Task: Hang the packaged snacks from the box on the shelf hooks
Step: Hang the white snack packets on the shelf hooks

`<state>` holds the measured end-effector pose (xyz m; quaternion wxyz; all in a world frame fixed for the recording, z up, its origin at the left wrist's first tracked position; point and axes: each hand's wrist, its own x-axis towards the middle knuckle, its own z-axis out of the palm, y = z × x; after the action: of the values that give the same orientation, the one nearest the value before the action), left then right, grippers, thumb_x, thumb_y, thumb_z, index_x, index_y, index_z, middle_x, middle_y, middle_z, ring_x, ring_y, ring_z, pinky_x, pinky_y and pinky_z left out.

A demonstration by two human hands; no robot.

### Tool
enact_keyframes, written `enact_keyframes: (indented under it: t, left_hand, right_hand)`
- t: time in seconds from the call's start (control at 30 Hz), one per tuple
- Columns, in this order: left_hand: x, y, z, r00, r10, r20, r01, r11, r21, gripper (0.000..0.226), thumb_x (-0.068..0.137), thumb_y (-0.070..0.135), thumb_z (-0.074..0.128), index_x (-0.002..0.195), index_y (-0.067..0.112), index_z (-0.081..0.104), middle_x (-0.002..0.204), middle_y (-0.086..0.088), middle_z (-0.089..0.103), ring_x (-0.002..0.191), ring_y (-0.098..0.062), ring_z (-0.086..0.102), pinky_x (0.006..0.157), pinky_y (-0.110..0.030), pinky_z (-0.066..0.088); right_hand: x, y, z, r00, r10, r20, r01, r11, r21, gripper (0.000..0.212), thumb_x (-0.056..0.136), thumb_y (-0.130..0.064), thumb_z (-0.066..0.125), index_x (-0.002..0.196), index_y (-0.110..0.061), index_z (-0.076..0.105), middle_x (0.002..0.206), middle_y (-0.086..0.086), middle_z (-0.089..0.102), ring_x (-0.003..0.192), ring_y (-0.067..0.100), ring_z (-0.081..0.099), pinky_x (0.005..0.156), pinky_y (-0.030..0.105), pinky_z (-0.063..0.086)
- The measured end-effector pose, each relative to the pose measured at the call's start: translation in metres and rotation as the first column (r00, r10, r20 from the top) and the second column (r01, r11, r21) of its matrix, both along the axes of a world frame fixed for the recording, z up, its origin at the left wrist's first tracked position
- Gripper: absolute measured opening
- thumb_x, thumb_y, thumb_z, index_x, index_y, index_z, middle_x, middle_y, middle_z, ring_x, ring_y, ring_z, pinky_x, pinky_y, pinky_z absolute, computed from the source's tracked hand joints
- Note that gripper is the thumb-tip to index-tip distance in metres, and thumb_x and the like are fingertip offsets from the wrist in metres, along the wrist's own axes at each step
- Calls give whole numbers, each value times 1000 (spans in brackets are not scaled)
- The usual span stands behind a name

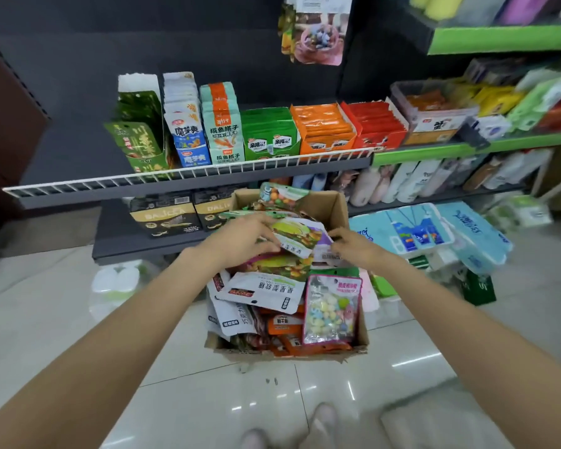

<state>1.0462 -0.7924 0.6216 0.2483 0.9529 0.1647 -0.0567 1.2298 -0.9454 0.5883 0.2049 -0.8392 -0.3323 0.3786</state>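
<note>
Cardboard box (336, 205) on the floor brims with snacks; your left hand (240, 238) and right hand (353, 246) both pinch one purple-green packet (300, 234) atop it. Lift carelessly and neighbouring loose packets may slide out.

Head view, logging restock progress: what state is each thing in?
Cardboard box: open, full of snack packs.
Left hand: gripping purple-green snack pack.
Right hand: pinching that pack's other edge.
Candy bag: upright in the box.

Lower snack packets (282, 343) buried in box (337, 205); right shelves (515, 102) blurred
</note>
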Motion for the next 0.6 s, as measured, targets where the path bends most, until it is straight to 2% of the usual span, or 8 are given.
enact_keyframes:
  t: [0.03,0.1,0.2,0.23,0.3,0.4,0.5,0.6]
  left_hand:
    - [-1,0,2,996,46,78,-48,999,18,29,92,33,56,114,18,69,134,-6,52,123,-24,48,100,-36,40]
    - [-3,-3,9,969,152,194,-161,986,33,27,94,32,53,111,18,70,117,-6,62,107,-25,58,87,-38,48]
    - [-5,-8,18,935,218,282,-247,966,71,27,96,31,51,110,19,70,110,-5,65,101,-27,60,74,-36,50]
    - [-6,-9,20,929,223,295,-255,964,74,26,96,31,52,110,20,70,110,-5,65,101,-26,60,73,-35,50]
    - [-8,-10,23,920,222,323,-261,962,83,24,95,31,53,108,21,70,109,-4,66,100,-26,60,74,-39,52]
    - [-10,-8,25,899,218,380,-274,956,101,24,95,28,53,108,19,71,109,-5,67,100,-26,61,78,-41,53]
    - [-12,-9,29,868,252,429,-312,947,73,25,95,28,53,108,17,71,109,-5,66,98,-26,61,77,-42,52]
    - [-16,-10,35,845,284,453,-347,936,61,26,96,30,52,111,18,69,104,-4,66,93,-25,62,74,-41,52]
  right_hand:
    - [-2,-3,2,1000,0,8,0,1000,-2,39,96,-13,47,135,-6,44,133,18,50,110,28,53,82,21,44]
    - [-6,-10,7,999,42,6,-42,999,-17,38,94,-12,52,129,1,49,131,22,51,118,30,51,95,26,40]
    - [-14,-16,11,992,121,-16,-121,993,1,53,87,-26,66,119,13,52,126,31,50,119,38,48,105,43,34]
    - [-17,-15,11,989,146,6,-146,989,15,55,84,-29,68,117,13,54,125,29,53,117,38,50,104,45,36]
    - [-22,-12,13,985,166,49,-168,985,38,51,81,-29,72,119,3,60,125,17,60,115,28,56,102,38,41]
    - [-25,-6,15,961,238,139,-245,969,37,34,83,-26,70,109,-5,69,111,9,68,103,22,61,94,36,46]
    - [-30,-4,18,881,359,309,-362,931,-48,22,90,-28,62,98,-11,73,98,7,71,91,24,62,81,35,48]
    - [-40,-2,20,715,448,537,-408,891,-199,26,98,-26,44,101,-13,67,100,9,68,93,30,60,74,35,46]
